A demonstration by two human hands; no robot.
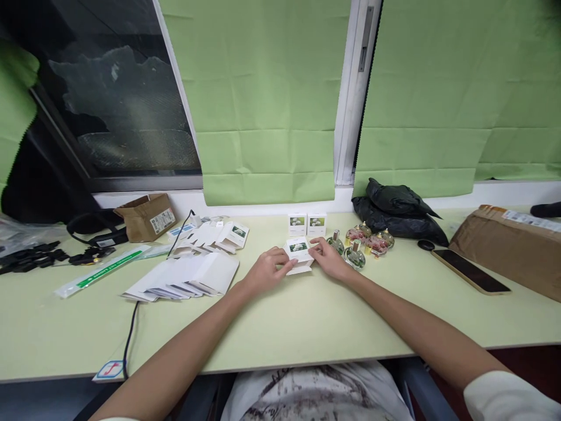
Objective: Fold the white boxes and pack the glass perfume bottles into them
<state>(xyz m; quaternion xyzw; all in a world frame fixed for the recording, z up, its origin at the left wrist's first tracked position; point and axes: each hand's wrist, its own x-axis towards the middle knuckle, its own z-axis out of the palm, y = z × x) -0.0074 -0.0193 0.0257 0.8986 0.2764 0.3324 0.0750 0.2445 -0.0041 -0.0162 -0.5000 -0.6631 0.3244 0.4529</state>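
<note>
Between my two hands is a small white carton (pixel 298 248) with a green flower picture, its lower flaps sticking out toward me. My left hand (pixel 268 270) grips its left side with thumb and fingers. On the other side, my right hand (pixel 329 259) pinches the carton's right edge. Two finished-looking white boxes (pixel 307 224) stand side by side just behind it. Close to my right hand are a round glass bottle (pixel 354 255) and another glass bottle (pixel 335 242), both showing green inside. Flat white cartons (pixel 188 278) lie fanned out to the left.
More folded cartons (pixel 219 235) lie behind the fanned stack. Pink-and-gold bottles (pixel 372 240), a black plastic bag (pixel 398 213), a phone (pixel 471 271) and a large cardboard box (pixel 508 248) are on the right. A small brown box (pixel 146 217) and black cable (pixel 131 333) are left.
</note>
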